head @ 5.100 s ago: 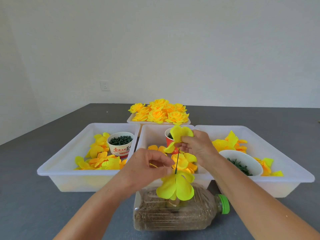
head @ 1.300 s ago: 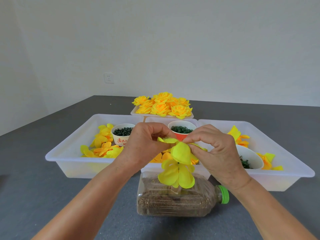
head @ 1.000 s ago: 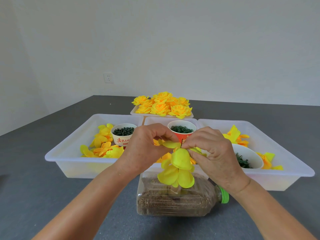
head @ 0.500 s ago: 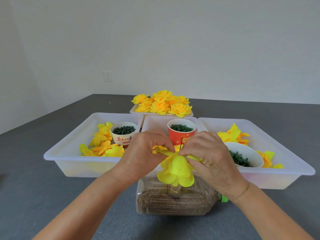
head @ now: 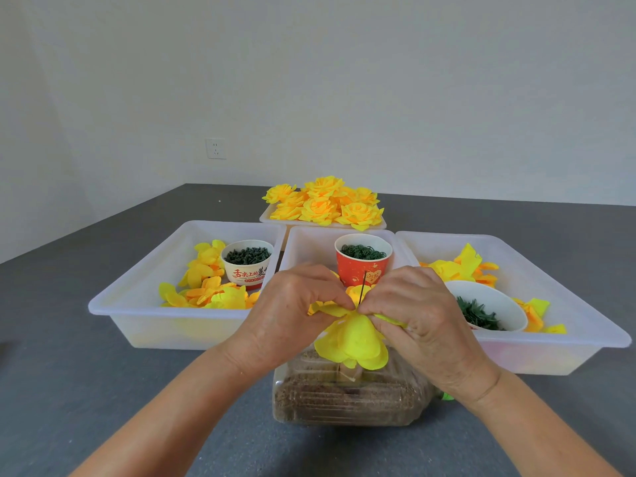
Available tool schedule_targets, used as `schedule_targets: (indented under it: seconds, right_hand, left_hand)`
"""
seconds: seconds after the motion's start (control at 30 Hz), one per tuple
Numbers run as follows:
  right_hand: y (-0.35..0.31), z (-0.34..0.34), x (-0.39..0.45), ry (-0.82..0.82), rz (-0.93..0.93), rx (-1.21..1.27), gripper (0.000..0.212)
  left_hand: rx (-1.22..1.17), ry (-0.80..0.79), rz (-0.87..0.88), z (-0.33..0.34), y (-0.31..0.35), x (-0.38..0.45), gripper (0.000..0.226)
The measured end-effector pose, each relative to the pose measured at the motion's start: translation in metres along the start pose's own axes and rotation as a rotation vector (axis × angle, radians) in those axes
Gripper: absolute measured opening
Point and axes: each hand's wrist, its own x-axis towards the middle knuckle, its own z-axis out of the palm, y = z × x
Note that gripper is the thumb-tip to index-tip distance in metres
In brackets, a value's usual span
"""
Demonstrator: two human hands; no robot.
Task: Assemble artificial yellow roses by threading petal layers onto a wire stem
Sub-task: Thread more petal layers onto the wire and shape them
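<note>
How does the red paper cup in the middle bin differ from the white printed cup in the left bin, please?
The red cup is red all over and looks taller and narrower; the white cup is white with red printed characters and looks squatter. The red cup stands in the middle bin and holds loose green rings; the white cup stands in the left bin among yellow petals and holds darker, stubbier green pieces. Both stand upright and open-topped.
</note>
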Motion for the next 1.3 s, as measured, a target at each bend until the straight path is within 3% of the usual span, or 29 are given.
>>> schedule_targets:
  seconds: [0.43,1.0,1.2,1.3]
  right_hand:
    - [-0.0034,0.0022,-0.0006,0.079,-0.026,-0.070,0.006]
    - [-0.0054,-0.0009,-0.0053,-0.059,-0.003,-0.030,0.007]
    - [-0.0025,-0.0027,-0.0074,-0.130,0.094,0.092,0.015]
    - [-0.0029,-0.0023,-0.0055,-0.142,0.132,0.138,0.008]
  left_hand:
    - [0.071,-0.010,0.067,0.0004,-0.0009,-0.0009,0.011]
    - [0.168,-0.107,0.098,0.0007,-0.0012,-0.0042,0.011]
    - [0.155,-0.121,0.080,0.0005,0.0003,-0.0056,0.010]
    - [0.150,-0.131,0.062,-0.0012,0.0011,-0.0069,0.011]
